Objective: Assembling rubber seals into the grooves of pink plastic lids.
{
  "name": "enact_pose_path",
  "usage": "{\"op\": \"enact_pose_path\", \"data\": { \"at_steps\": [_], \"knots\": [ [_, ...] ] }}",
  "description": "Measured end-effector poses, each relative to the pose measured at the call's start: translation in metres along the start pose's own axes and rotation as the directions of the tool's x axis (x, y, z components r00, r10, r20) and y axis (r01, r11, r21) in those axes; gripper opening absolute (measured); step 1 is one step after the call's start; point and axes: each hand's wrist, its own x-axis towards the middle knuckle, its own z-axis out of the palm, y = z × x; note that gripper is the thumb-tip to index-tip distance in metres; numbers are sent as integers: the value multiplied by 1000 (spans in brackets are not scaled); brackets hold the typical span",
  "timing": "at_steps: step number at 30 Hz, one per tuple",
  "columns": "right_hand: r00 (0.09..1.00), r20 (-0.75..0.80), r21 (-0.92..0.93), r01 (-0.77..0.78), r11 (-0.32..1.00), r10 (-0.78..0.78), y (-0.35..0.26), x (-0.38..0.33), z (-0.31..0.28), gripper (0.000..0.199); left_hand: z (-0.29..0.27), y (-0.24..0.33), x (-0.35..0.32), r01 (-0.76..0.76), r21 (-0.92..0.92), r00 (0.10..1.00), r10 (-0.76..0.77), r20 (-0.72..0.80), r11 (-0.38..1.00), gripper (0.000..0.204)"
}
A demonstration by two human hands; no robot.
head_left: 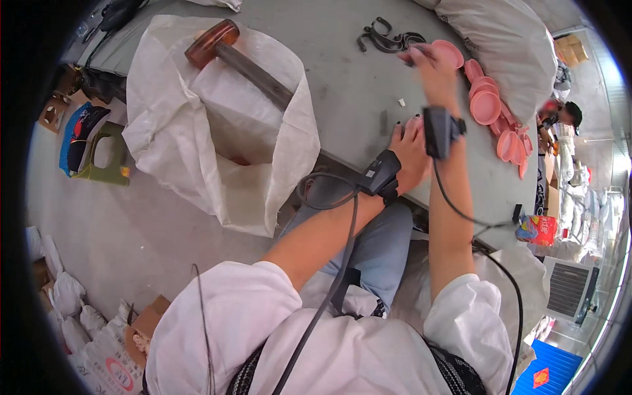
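My left hand rests near the front edge of the grey table, fingers stretched forward, with no held thing visible. Farther out, my right hand is smeared by motion, so I cannot tell whether it grips anything. Just beyond its fingers lie dark curved hook-like pieces. A round pink plastic piece shows right beside that hand. To its right runs a row of pink scoop-like pieces with shallow round bowls. A small white scrap lies left of my right wrist.
A large open white woven sack occupies the left, with a mallet lying across its top. Another full white sack borders the pink pieces. A green plastic stool stands far left. Cables hang from both wrist devices.
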Motion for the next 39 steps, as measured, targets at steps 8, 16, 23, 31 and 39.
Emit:
{"op": "enact_pose_path", "data": {
  "at_steps": [8, 16, 23, 31, 39],
  "knots": [
    [991, -54, -236, -132, 963, 122, -21, -113, -96, 22, -17, 2, 8, 95, -229, 994, -79, 77, 969, 50],
    [942, -4, -808, 195, 556, -336, -32, -189, -94, 15, -21, 2, 8, 74, -252, 987, -35, 158, 965, 52],
    [906, -150, -747, 160, 646, -397, -23, -222, -82, 14, -24, 6, 7, 58, -241, 991, -27, 133, 969, 52],
    [939, -291, 901, 205, 383, 183, -16, -229, -79, 16, -17, 7, 8, 41, -212, 987, -7, 159, 977, 53],
    [875, -224, 972, 234, 30, 429, -20, -225, -75, 27, -12, -2, 5, 34, -240, 998, -21, 57, 970, 54]
  ]
}}
